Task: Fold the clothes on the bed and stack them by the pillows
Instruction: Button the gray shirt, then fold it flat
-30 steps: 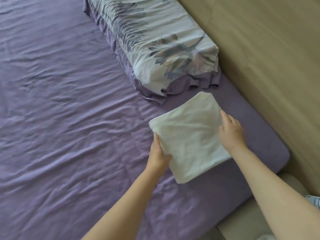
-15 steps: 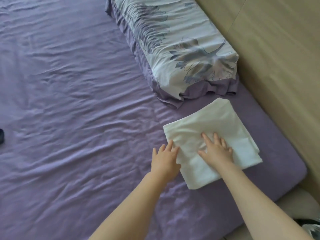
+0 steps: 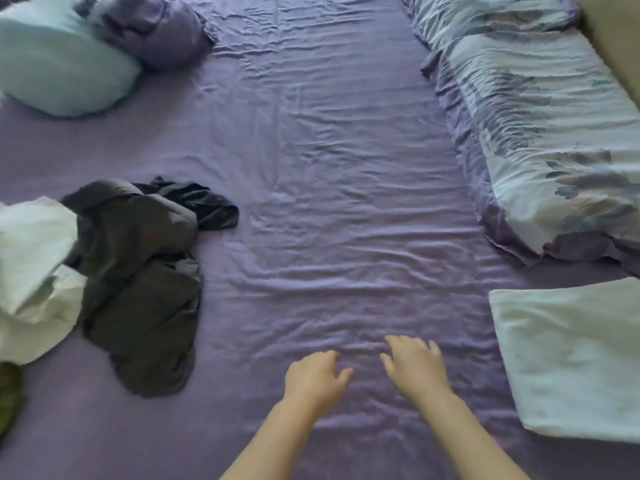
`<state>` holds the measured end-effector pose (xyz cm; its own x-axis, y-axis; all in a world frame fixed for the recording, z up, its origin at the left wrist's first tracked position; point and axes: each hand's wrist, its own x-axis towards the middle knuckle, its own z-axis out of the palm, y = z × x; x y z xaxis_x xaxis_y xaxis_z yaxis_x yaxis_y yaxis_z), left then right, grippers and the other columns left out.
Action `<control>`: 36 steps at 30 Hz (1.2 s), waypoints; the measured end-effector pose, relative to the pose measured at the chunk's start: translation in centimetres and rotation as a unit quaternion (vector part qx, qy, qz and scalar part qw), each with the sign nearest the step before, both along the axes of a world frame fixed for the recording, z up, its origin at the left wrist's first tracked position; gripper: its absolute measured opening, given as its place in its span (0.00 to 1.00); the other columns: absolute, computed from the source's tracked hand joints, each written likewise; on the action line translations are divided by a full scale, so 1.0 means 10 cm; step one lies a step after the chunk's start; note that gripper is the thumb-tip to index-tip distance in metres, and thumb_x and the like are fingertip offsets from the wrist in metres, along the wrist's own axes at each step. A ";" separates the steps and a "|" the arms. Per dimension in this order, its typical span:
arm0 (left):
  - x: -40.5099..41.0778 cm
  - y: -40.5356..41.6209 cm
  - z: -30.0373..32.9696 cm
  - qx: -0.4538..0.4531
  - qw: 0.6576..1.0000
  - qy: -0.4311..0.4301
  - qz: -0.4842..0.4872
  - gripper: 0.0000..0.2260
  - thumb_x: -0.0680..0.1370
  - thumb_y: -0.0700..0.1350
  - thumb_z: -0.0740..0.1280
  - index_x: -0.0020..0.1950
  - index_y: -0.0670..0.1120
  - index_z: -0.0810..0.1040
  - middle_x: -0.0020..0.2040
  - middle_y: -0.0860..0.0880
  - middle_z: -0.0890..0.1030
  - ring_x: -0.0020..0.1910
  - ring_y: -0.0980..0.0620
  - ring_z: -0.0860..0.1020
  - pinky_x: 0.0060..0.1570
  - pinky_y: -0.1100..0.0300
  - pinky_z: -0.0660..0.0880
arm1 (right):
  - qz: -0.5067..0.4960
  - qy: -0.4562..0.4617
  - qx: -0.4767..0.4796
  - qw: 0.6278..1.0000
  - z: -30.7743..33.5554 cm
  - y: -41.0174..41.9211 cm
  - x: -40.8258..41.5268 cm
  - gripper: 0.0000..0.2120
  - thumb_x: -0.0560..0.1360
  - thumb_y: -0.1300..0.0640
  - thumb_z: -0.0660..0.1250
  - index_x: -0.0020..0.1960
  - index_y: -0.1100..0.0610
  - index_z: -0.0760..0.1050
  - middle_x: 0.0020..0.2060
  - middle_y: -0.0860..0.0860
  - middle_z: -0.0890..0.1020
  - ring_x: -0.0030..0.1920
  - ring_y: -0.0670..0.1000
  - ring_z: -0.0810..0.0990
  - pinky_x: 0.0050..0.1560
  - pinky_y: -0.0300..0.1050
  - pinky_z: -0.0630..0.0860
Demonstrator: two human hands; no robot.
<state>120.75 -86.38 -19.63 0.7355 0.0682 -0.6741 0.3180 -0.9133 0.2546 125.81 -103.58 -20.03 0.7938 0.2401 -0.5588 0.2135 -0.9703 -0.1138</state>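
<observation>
A folded white garment [image 3: 571, 362] lies flat at the right edge, just below the floral pillow [image 3: 540, 133]. At the left sits a heap of unfolded clothes: a dark grey garment [image 3: 142, 292], a darker piece [image 3: 204, 206] behind it, and a crumpled white garment [image 3: 31, 275]. My left hand [image 3: 317, 375] and my right hand [image 3: 414, 367] hover side by side over the bare purple sheet [image 3: 329, 202] at the bottom centre, both empty with fingers apart, well left of the folded garment.
A pale blue pillow [image 3: 59, 60] and a purple pillow [image 3: 152, 29] lie at the top left. An olive-green item [image 3: 8, 400] peeks in at the left edge. A beige headboard [image 3: 613, 32] shows at the top right.
Both hands have left the folded white garment and moved left over the sheet. The view has swung left, bringing the heap of unfolded clothes into sight.
</observation>
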 end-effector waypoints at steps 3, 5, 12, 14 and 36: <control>-0.31 0.57 0.03 0.014 0.998 -0.003 0.057 0.22 0.78 0.60 0.57 0.69 0.53 0.69 0.67 0.52 0.74 0.66 0.50 0.71 0.62 0.55 0.67 | 0.062 0.000 0.012 0.998 0.05 0.62 -0.11 0.17 0.79 0.46 0.53 0.66 0.50 0.67 0.62 0.47 0.75 0.65 0.52 0.71 0.67 0.53 0.59; -0.50 0.95 0.06 0.017 0.996 -0.010 0.092 0.22 0.78 0.61 0.57 0.69 0.53 0.69 0.66 0.52 0.74 0.65 0.51 0.72 0.61 0.56 0.68 | 0.091 -0.006 0.019 0.996 0.08 1.04 -0.17 0.17 0.79 0.46 0.53 0.65 0.50 0.67 0.62 0.47 0.75 0.65 0.52 0.71 0.66 0.51 0.60; -0.96 2.36 0.22 0.039 0.975 -0.049 0.215 0.21 0.78 0.60 0.58 0.67 0.54 0.72 0.64 0.53 0.76 0.63 0.52 0.74 0.59 0.57 0.71 | 0.172 -0.027 0.123 0.977 0.23 2.45 -0.29 0.18 0.79 0.45 0.55 0.67 0.47 0.68 0.62 0.45 0.75 0.63 0.50 0.72 0.61 0.44 0.64; -0.98 2.78 0.28 0.046 0.966 -0.070 0.243 0.20 0.78 0.60 0.58 0.67 0.55 0.72 0.64 0.54 0.76 0.63 0.52 0.74 0.59 0.57 0.71 | 0.182 -0.048 0.154 0.970 0.34 2.85 -0.20 0.18 0.79 0.46 0.56 0.67 0.49 0.68 0.63 0.46 0.75 0.63 0.51 0.72 0.60 0.44 0.66; 0.11 4.33 0.59 -0.155 0.875 -0.287 0.359 0.23 0.78 0.53 0.64 0.72 0.49 0.67 0.69 0.47 0.73 0.66 0.49 0.72 0.65 0.53 0.69 | 0.087 -0.111 0.172 0.975 0.76 5.15 1.07 0.38 0.77 0.55 0.63 0.76 0.44 0.41 0.60 0.55 0.77 0.57 0.59 0.76 0.61 0.55 0.68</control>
